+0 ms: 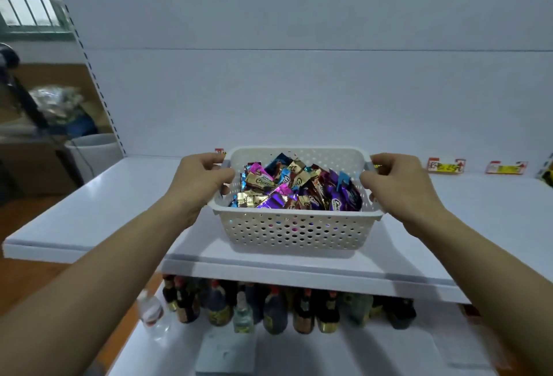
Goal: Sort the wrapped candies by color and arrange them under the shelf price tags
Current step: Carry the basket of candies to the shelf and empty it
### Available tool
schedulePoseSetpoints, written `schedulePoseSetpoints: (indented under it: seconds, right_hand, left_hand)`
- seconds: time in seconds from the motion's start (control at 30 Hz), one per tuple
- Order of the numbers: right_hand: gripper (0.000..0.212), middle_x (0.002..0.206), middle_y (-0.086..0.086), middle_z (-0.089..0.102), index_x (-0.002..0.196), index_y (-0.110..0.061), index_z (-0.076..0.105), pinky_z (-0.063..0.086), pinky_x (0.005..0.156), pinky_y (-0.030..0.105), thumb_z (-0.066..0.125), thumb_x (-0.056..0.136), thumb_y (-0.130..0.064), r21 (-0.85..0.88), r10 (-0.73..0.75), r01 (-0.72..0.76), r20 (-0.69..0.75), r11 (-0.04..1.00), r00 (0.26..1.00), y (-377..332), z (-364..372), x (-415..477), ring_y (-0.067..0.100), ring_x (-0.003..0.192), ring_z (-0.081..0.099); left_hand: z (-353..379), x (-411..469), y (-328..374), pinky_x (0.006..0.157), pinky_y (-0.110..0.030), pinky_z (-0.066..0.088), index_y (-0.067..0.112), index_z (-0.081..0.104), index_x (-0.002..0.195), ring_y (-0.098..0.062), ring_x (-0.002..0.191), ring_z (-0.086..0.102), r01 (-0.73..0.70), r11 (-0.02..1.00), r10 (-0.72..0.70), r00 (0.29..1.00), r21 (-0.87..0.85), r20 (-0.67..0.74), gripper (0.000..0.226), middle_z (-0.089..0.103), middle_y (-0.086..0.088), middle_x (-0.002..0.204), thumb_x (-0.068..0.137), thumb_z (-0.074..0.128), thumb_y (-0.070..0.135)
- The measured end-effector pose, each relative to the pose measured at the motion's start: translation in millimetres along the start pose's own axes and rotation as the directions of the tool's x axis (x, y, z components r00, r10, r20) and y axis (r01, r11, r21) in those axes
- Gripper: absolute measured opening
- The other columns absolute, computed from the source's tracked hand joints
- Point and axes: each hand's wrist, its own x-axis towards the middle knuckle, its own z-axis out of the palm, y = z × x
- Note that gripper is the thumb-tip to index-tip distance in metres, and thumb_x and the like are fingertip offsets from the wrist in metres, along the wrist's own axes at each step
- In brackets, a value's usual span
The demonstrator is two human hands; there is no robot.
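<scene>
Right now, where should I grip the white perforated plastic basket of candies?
Take the white perforated plastic basket by the rim lips at its two short ends, one hand from each side, as the left hand and right hand grip it. It is wide, open-topped and full of loose foil-wrapped candies, so end grips should keep it level.

The left forearm (104, 271) and right forearm (478, 271) are bare as far as they show; the left hand (203, 179) and right hand (398, 185), 2 in all, are bare too.

The basket (296, 232) is white, perforated all over with round holes. The candies (296, 193): shiny wrappers in purple, blue, pink, gold. The shelf (478, 211): plain white. The price tags (446, 165): red and yellow. The bottles (275, 314): dark, gold-labelled.
</scene>
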Motion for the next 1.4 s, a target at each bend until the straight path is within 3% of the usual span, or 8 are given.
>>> schedulePoseSetpoints:
  seconds: [0.23,0.37,0.57,0.7,0.87,1.07,1.27,1.4]
  right_hand:
    - [0.017,0.078,-0.004,0.071,0.076,-0.032,0.062,0.046,0.059,0.027,0.064,0.083,-0.017,0.053,0.019,-0.018,-0.025,0.998,1.000,-1,12,24,0.018,0.069,0.066]
    - [0.019,0.077,-0.008,0.071,0.080,-0.033,0.065,0.046,0.059,0.026,0.063,0.083,-0.015,0.040,0.014,-0.013,-0.031,0.999,0.999,-6,43,48,0.013,0.063,0.065]
    - [0.030,0.092,-0.006,0.068,0.116,-0.024,0.067,0.052,0.063,0.034,0.062,0.088,-0.014,0.025,-0.046,0.046,-0.005,0.999,0.999,-19,100,90,0.018,0.072,0.067]
    - [0.040,0.100,-0.009,0.064,0.134,-0.025,0.055,0.060,0.069,0.043,0.062,0.095,-0.014,-0.027,-0.101,0.102,0.035,0.994,0.994,-22,127,109,0.015,0.073,0.070]
    - [0.037,0.102,-0.011,0.062,0.130,-0.025,0.052,0.061,0.068,0.041,0.061,0.098,-0.011,-0.020,-0.116,0.115,-0.024,0.993,0.993,-11,151,113,0.009,0.068,0.070]
    - [0.038,0.101,-0.016,0.060,0.132,-0.021,0.050,0.060,0.068,0.040,0.060,0.098,-0.009,-0.079,-0.149,0.142,-0.103,0.987,0.983,5,136,108,0.004,0.068,0.069]
    - [0.038,0.102,-0.014,0.057,0.128,-0.020,0.045,0.060,0.073,0.051,0.060,0.097,-0.006,-0.085,-0.121,0.112,-0.112,0.990,0.986,20,123,109,0.019,0.075,0.069]
    - [0.036,0.098,-0.008,0.058,0.123,-0.019,0.043,0.058,0.074,0.052,0.060,0.095,-0.003,-0.071,-0.140,0.132,-0.130,0.989,0.982,33,120,109,0.016,0.069,0.069]
  left_hand:
    - [6,41,6,0.052,-0.023,0.046,0.008,0.074,0.107,-0.009,0.048,0.055,-0.097,0.992,0.094,0.995,0.086,0.035,0.029,0.066,-0.005,0.081,0.084,0.062,-0.004]
    - [-6,77,-8,0.047,-0.019,0.046,0.023,0.071,0.092,-0.012,0.050,0.054,-0.151,0.984,0.149,0.988,0.096,0.031,0.027,0.064,-0.001,0.078,0.086,0.062,-0.001]
    - [-39,133,-41,0.063,-0.033,0.052,0.032,0.067,0.105,-0.012,0.066,0.059,-0.272,0.937,0.283,0.959,0.218,-0.019,0.027,0.065,0.007,0.093,0.082,0.070,0.018]
    - [-61,162,-57,0.065,-0.029,0.054,0.025,0.061,0.125,-0.008,0.074,0.063,-0.362,0.903,0.360,0.932,0.230,0.052,0.037,0.064,0.004,0.104,0.091,0.067,0.010]
    - [-66,174,-75,0.071,-0.031,0.061,0.036,0.055,0.128,-0.020,0.086,0.067,-0.358,0.928,0.351,0.933,0.106,0.082,0.048,0.060,0.004,0.112,0.092,0.070,0.009]
    - [-52,171,-78,0.077,-0.040,0.063,0.023,0.049,0.130,-0.030,0.095,0.072,-0.202,0.971,0.228,0.945,-0.130,0.234,0.045,0.063,-0.008,0.115,0.093,0.065,0.002]
    - [-31,168,-77,0.073,-0.038,0.063,0.022,0.048,0.121,-0.036,0.095,0.069,-0.256,0.961,0.274,0.928,-0.100,0.252,0.042,0.059,-0.014,0.117,0.092,0.065,-0.002]
    - [-22,163,-82,0.067,-0.036,0.063,0.026,0.048,0.114,-0.023,0.088,0.068,-0.347,0.938,0.342,0.911,-0.020,0.232,0.037,0.059,-0.005,0.114,0.092,0.067,0.003]
